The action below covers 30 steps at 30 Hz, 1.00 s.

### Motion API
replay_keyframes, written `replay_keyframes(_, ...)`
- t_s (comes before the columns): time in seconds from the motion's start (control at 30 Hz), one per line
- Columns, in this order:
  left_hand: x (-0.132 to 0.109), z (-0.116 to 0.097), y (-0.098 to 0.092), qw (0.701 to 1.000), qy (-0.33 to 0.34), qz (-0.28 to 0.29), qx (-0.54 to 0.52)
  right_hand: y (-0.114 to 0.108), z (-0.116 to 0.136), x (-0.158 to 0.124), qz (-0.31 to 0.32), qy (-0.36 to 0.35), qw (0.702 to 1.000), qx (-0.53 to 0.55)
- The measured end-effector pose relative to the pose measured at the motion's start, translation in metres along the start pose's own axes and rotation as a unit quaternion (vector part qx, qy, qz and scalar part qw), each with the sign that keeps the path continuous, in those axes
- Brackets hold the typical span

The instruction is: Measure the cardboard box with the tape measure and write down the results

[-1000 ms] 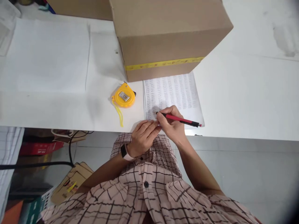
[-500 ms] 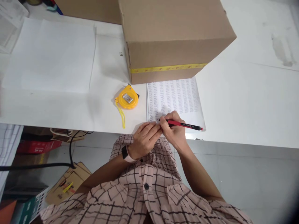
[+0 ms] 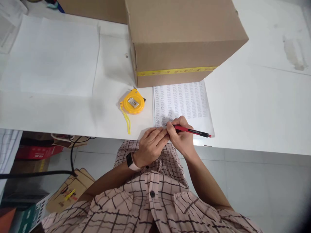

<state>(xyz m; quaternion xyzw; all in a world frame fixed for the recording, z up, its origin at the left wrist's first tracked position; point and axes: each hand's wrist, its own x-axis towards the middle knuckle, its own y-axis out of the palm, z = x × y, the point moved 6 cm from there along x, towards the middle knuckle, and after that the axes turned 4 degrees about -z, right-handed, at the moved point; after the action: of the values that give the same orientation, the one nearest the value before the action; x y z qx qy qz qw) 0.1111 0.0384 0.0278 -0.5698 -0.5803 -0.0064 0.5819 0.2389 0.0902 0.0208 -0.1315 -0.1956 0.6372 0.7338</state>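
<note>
My right hand [image 3: 181, 133] grips a red and black pen [image 3: 191, 130], its tip close to the lower left of a sheet of paper [image 3: 194, 105]. Columns of small handwriting cover most of that sheet. Fingers stretched out flat, my left hand [image 3: 153, 142] lies at the sheet's bottom edge beside my right hand, holding nothing. A yellow tape measure [image 3: 133, 102] with a wrist strap rests on the table, left of the sheet. Behind, a cardboard box [image 3: 175, 58] with yellow tape hides the top of the sheet.
Blank white paper [image 3: 57, 58] lies on the white table [image 3: 257, 106] at the left. Another cardboard box [image 3: 97, 9] stands at the back. Below the table edge, a black cable [image 3: 43, 175] passes near flat cardboard pieces [image 3: 70, 191] at lower left.
The view shifts very slightly. My hands and the pen stay in nearly the same place on the sheet; nothing is taken up or let go.
</note>
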Motion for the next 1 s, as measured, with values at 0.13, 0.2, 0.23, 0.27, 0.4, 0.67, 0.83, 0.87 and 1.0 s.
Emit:
replay_keyframes(0.13, 0.001, 0.0, 0.0001, 1.0, -0.002, -0.003, 0.001, 0.0011, 0.0004, 0.0005, 0.005, 0.001, 1.0, -0.005)
replay_keyframes(0.2, 0.0011, 0.0001, 0.0002, 1.0, -0.003, -0.003, -0.003, 0.0012, 0.0006, 0.0007, 0.006, 0.0, 1.0, -0.008)
replay_keyframes(0.23, 0.001, 0.0001, 0.0002, 1.0, -0.003, -0.004, -0.005, 0.001, 0.0007, 0.0007, 0.005, -0.001, 1.0, -0.009)
replay_keyframes(0.27, 0.0007, 0.0002, 0.0003, 1.0, -0.004, -0.005, -0.007, 0.0009, 0.0007, 0.0007, 0.005, -0.003, 1.0, -0.01)
replay_keyframes(0.4, -0.0006, 0.001, 0.0015, 1.0, -0.009, -0.002, -0.012, 0.0011, 0.0002, 0.0007, 0.009, -0.007, 1.0, -0.004)
replay_keyframes(0.67, -0.0007, 0.001, 0.0012, 1.0, -0.009, 0.0, -0.014, 0.0013, -0.0008, 0.0009, 0.001, -0.005, 1.0, 0.008)
replay_keyframes(0.83, -0.0002, 0.001, 0.0003, 1.0, -0.008, -0.007, -0.011, 0.0009, -0.0022, 0.0007, 0.005, 0.006, 1.0, 0.016)
replay_keyframes(0.87, -0.0001, 0.001, 0.0004, 1.0, -0.009, -0.006, -0.011, 0.0005, -0.0023, 0.0008, 0.002, 0.005, 1.0, 0.018)
replay_keyframes(1.0, 0.0006, 0.0012, 0.0003, 1.0, -0.01, -0.005, -0.013, 0.0001, -0.0016, 0.0015, -0.006, -0.011, 1.0, 0.015)
